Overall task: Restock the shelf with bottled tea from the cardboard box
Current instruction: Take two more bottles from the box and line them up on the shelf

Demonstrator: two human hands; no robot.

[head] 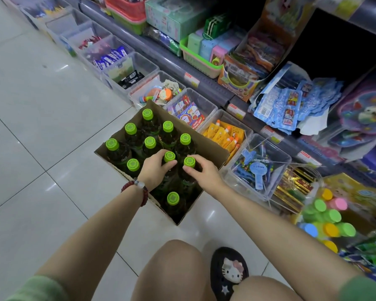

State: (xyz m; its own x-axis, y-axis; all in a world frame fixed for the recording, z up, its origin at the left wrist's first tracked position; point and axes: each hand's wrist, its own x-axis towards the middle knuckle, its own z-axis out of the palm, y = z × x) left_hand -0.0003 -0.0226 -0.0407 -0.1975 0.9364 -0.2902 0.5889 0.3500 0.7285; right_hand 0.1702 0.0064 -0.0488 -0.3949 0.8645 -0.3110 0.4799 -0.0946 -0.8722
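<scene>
An open cardboard box [206, 142] stands on the tiled floor in front of the shelf and holds several dark tea bottles with bright green caps. My left hand [154, 170], with a red bead bracelet on its wrist, grips the neck of one bottle [169, 157] near the box's middle. Just to the right, my right hand [201, 171] grips the neck of the neighbouring bottle [189, 161]. Both bottles stand upright inside the box. Another green-capped bottle [173, 198] stands alone in the near corner.
A row of clear plastic bins [276, 187] with snacks and toys lines the floor along the shelf base, touching the box's right side. The grey shelf [206, 72] above carries toys and packets. Coloured-capped tubes [326, 220] sit at the right. My knees and a black slipper [229, 272] are below.
</scene>
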